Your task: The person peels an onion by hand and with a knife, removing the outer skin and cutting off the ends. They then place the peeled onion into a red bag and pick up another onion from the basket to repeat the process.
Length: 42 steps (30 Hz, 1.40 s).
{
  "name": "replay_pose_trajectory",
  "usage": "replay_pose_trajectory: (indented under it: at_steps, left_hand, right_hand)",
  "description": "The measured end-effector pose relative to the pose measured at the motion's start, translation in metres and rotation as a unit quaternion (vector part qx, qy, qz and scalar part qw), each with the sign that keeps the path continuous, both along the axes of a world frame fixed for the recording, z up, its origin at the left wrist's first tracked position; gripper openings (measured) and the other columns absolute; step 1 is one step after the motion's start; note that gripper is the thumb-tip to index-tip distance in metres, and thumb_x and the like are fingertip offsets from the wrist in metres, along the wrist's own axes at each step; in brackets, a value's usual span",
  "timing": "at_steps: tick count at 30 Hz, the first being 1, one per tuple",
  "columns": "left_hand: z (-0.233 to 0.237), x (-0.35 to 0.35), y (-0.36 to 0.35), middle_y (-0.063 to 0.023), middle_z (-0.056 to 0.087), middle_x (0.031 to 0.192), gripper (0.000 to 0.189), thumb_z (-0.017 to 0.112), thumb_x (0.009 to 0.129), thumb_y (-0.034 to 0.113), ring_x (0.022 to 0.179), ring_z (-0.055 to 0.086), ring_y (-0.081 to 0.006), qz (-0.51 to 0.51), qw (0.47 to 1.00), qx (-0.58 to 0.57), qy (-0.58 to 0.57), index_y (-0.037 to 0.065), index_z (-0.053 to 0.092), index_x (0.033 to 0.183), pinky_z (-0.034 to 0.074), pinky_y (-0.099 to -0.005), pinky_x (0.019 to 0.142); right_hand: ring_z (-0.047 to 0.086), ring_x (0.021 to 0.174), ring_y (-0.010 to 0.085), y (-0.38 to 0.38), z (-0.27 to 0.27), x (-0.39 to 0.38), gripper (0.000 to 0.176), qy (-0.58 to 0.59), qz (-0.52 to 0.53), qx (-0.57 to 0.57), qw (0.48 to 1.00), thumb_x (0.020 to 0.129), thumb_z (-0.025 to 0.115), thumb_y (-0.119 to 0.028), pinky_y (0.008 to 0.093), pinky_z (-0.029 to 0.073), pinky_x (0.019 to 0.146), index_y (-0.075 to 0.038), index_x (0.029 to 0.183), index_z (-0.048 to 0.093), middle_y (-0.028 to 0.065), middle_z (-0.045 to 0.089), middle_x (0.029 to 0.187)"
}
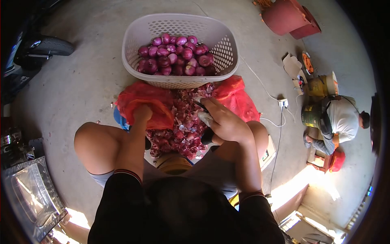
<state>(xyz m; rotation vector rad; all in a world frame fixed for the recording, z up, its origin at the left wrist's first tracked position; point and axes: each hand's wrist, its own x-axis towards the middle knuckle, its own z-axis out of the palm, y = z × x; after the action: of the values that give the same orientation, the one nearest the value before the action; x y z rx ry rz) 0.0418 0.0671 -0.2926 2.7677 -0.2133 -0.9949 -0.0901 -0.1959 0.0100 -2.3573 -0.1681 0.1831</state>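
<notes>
My left hand (143,112) reaches into the mouth of a red mesh bag (140,95); its fingers are hidden inside. My right hand (223,120) is closed around a slim, dark tool that looks like a small knife (200,105). Whitish wrapping (206,118) covers some of its fingertips. Between my legs lies a heap of purple onion skins (178,140). Peeled-looking red onions (174,57) fill part of a grey plastic basket (180,80) just beyond the heap. A second red mesh bag (237,99) lies right of the heap, near my right hand.
At the right a person (343,120) sits bent over beside yellowish buckets (319,85). A power strip (282,103) with cables lies on the floor. Red tubs (286,18) stand at the back right. A motorcycle wheel (50,45) is at the left.
</notes>
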Motion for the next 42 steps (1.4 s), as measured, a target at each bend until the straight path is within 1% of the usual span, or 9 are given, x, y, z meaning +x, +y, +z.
replay_pose_trajectory:
  at_steps: [7,10,13,16,22,25,35,38,42]
  left_hand:
    - [0.0,-0.025,-0.012,-0.0172,0.063,0.102,0.031,0.045,0.083,0.024,0.095,0.061,-0.0329,-0.095,0.977,0.091,-0.168,0.008,0.06,0.105,0.047,-0.0471,0.083]
    - [-0.015,-0.029,-0.022,-0.0179,0.064,0.099,0.031,0.046,0.083,0.025,0.091,0.063,-0.032,-0.069,0.994,-0.008,-0.08,0.008,0.061,0.104,0.049,-0.0472,0.079]
    - [-0.039,-0.03,-0.019,-0.0189,0.064,0.098,0.03,0.047,0.083,0.025,0.089,0.063,-0.0325,-0.091,0.983,-0.05,-0.148,0.008,0.061,0.103,0.05,-0.0465,0.076]
    - [-0.05,-0.019,-0.014,-0.0177,0.063,0.104,0.035,0.051,0.082,0.026,0.096,0.061,-0.0329,-0.062,0.998,0.03,-0.004,0.007,0.059,0.109,0.05,-0.0473,0.078]
    - [-0.058,-0.004,-0.009,-0.0181,0.061,0.108,0.033,0.044,0.084,0.021,0.1,0.06,-0.0317,-0.001,0.998,0.062,0.012,0.008,0.061,0.108,0.048,-0.0445,0.083]
    - [-0.014,-0.005,-0.007,-0.0165,0.062,0.107,0.031,0.044,0.085,0.021,0.101,0.06,-0.0297,-0.04,0.997,0.068,0.003,0.009,0.063,0.105,0.048,-0.0438,0.083]
    - [-0.074,-0.012,0.018,-0.0128,0.066,0.091,0.023,0.047,0.083,0.018,0.084,0.065,-0.0292,-0.104,0.981,0.078,-0.147,0.008,0.066,0.092,0.053,-0.0434,0.07]
    - [-0.071,-0.012,0.022,-0.014,0.065,0.095,0.025,0.045,0.084,0.017,0.087,0.064,-0.0293,-0.12,0.98,0.062,-0.149,0.007,0.065,0.095,0.052,-0.0432,0.071]
    - [-0.052,-0.01,0.019,-0.0155,0.064,0.101,0.027,0.043,0.085,0.017,0.092,0.063,-0.0296,-0.104,0.988,0.067,-0.096,0.007,0.063,0.099,0.052,-0.0434,0.074]
  right_hand:
    - [0.053,0.095,0.0375,-0.003,0.002,0.003,0.041,0.011,-0.033,-0.1,0.994,0.082,0.057,-0.016,0.0425,0.043,0.082,0.001,0.117,0.047,0.0228,0.053,0.102]
    - [0.053,0.092,0.038,-0.004,0.002,-0.001,0.039,0.008,-0.04,-0.122,0.992,0.083,0.056,-0.017,0.0434,0.043,0.081,0.001,0.117,0.047,0.0225,0.053,0.101]
    - [0.053,0.093,0.0382,-0.007,-0.005,-0.001,0.039,-0.007,-0.046,-0.116,0.992,0.085,0.055,-0.019,0.0439,0.042,0.082,0.0,0.117,0.047,0.0224,0.054,0.102]
    - [0.054,0.095,0.0377,-0.014,-0.005,-0.002,0.039,0.041,-0.057,-0.107,0.992,0.086,0.053,-0.022,0.0442,0.042,0.081,-0.002,0.119,0.046,0.022,0.055,0.102]
    - [0.056,0.095,0.0366,-0.017,-0.001,-0.004,0.04,0.121,-0.082,-0.092,0.985,0.089,0.05,-0.03,0.0453,0.044,0.077,-0.006,0.12,0.045,0.0196,0.057,0.104]
    - [0.057,0.094,0.0365,-0.019,-0.003,-0.003,0.04,0.131,-0.082,-0.094,0.983,0.088,0.05,-0.031,0.0454,0.044,0.075,-0.006,0.119,0.046,0.0193,0.058,0.103]
    - [0.058,0.091,0.0366,-0.02,0.001,-0.001,0.041,0.134,-0.064,-0.08,0.986,0.088,0.051,-0.032,0.0449,0.045,0.073,-0.006,0.119,0.046,0.0202,0.06,0.099]
    - [0.059,0.089,0.0362,-0.02,-0.003,-0.001,0.043,0.108,-0.05,-0.043,0.992,0.082,0.055,-0.013,0.0417,0.045,0.073,-0.004,0.123,0.044,0.022,0.061,0.094]
    - [0.058,0.089,0.036,-0.017,0.008,0.001,0.038,0.14,-0.049,-0.049,0.988,0.088,0.052,-0.031,0.0448,0.045,0.074,-0.007,0.117,0.048,0.0195,0.061,0.096]
